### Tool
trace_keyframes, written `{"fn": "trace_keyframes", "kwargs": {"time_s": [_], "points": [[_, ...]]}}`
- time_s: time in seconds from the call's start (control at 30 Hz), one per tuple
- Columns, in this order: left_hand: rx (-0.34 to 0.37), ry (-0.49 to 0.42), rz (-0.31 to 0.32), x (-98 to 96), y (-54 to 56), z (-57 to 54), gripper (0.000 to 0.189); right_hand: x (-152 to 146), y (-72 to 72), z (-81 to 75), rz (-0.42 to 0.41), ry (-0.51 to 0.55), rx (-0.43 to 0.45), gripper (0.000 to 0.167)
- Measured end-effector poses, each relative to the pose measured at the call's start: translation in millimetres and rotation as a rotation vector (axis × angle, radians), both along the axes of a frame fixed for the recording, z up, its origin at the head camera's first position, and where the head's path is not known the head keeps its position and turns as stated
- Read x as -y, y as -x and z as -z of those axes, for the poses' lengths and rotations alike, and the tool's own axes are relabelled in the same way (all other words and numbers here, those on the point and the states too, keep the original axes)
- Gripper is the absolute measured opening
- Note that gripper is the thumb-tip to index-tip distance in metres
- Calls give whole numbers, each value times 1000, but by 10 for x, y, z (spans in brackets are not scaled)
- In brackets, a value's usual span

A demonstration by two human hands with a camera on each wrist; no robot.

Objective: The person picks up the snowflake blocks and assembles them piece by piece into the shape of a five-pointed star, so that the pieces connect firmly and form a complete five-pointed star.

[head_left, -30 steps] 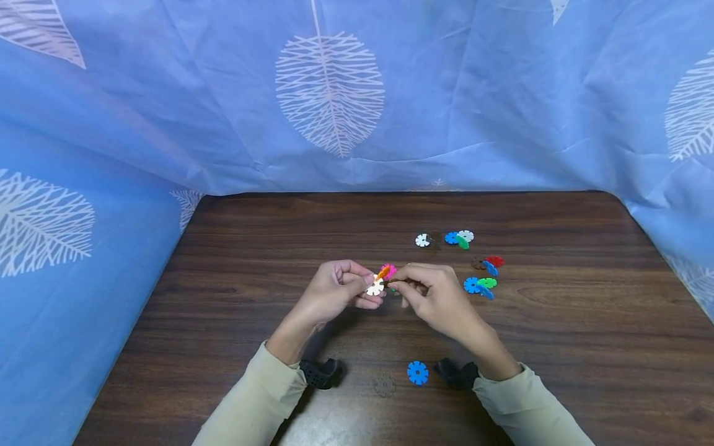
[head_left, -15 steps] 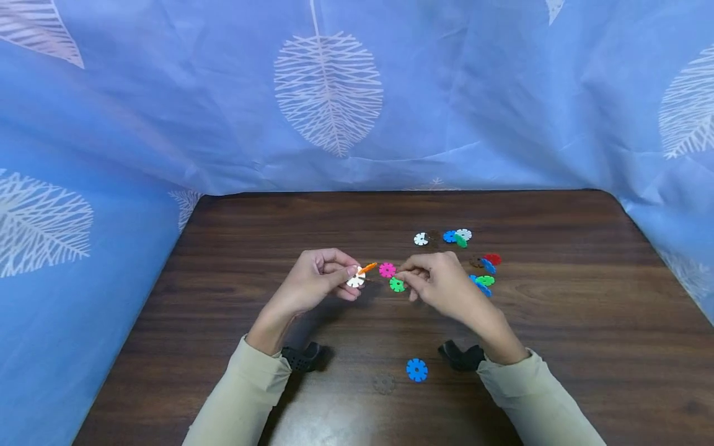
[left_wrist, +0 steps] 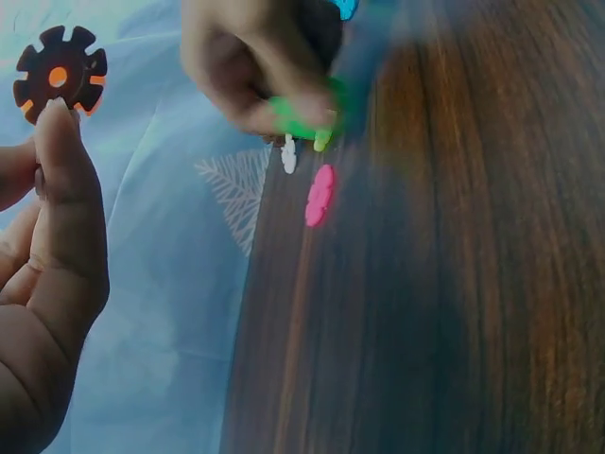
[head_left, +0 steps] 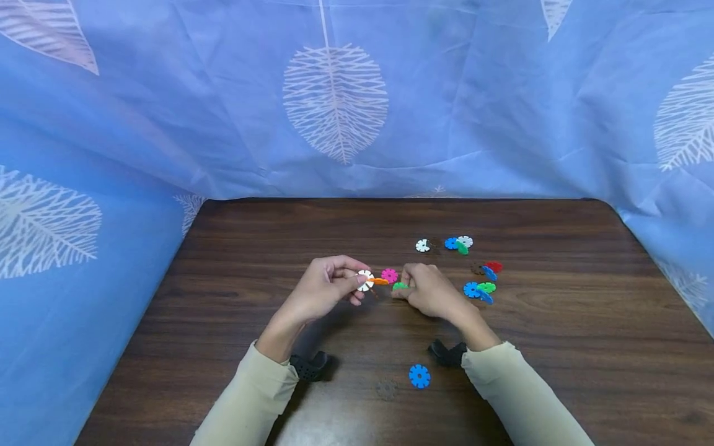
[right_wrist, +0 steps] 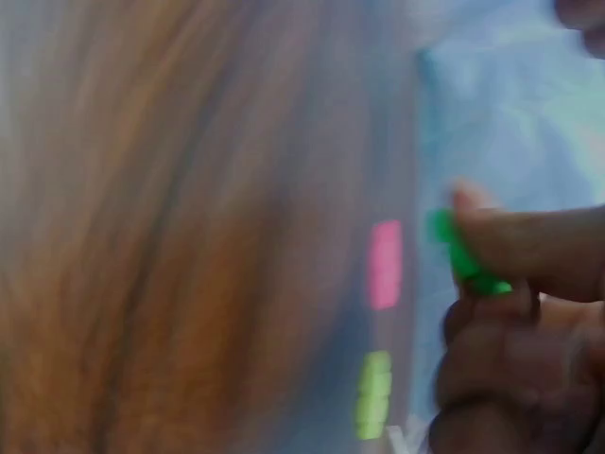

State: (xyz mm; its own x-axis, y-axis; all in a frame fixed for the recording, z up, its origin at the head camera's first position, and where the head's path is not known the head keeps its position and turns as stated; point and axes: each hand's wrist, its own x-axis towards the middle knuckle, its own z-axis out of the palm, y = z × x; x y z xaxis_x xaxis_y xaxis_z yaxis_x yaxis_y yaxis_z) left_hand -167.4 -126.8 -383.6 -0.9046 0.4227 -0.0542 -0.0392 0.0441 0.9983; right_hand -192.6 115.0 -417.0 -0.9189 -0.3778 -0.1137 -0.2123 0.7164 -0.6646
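In the head view my left hand (head_left: pixel 322 289) pinches a joined cluster of notched plastic building discs: a white disc (head_left: pixel 365 280), an orange disc (head_left: pixel 379 281) and a brown piece below. The left wrist view shows its dark disc (left_wrist: pixel 60 76) with orange behind. My right hand (head_left: pixel 432 291), at the middle of the table, pinches a green disc (right_wrist: pixel 463 253) between thumb and fingers. A pink disc (head_left: pixel 389 275) lies flat between the hands. Beside it on the table is a yellow-green disc (right_wrist: pixel 374 395), hidden behind my right hand in the head view. Both wrist views are partly blurred.
To the right lie joined clusters: blue-green-white discs (head_left: pixel 462 248), red-blue-brown discs (head_left: pixel 491 271) and blue-green discs (head_left: pixel 471 290). A white disc (head_left: pixel 423 246) sits further back. Near the front are a blue disc (head_left: pixel 419 376) and a clear disc (head_left: pixel 387 389). Blue cloth (head_left: pixel 234 136) hangs behind the table.
My right hand has come away from the left hand's cluster and taken hold of a green disc. The left hand moved left, then slightly back, turning the cluster; the pink disc is now fully uncovered.
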Motion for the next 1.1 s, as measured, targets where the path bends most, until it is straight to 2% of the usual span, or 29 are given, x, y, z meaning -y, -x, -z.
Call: {"fn": "trace_keyframes", "kwargs": {"time_s": [0.07,0.17,0.23,0.3,0.4,0.63,0.83,0.97,1.1], "points": [[26,-6,-12,-6,19,9,23,-41,-62,-71,19,191,3,19],[47,-6,-26,-2,37,15,22,-79,-141,-210,36,470,59,18],[49,-4,-34,1,39,18,22,-86,-169,-274,31,589,123,20],[43,-6,-35,1,36,23,22,-81,-188,-302,25,649,182,22],[41,-8,-27,-6,36,29,21,-62,-210,-300,24,680,225,23],[53,-18,-43,-29,41,14,16,-27,-248,-343,33,683,177,24],[63,-59,-33,-59,26,50,18,-19,-293,-387,47,679,196,22],[88,-73,-15,-61,23,95,26,-10,-316,-418,72,696,218,21],[105,-84,29,-95,12,114,30,-14,-315,-427,76,699,214,23]]}}
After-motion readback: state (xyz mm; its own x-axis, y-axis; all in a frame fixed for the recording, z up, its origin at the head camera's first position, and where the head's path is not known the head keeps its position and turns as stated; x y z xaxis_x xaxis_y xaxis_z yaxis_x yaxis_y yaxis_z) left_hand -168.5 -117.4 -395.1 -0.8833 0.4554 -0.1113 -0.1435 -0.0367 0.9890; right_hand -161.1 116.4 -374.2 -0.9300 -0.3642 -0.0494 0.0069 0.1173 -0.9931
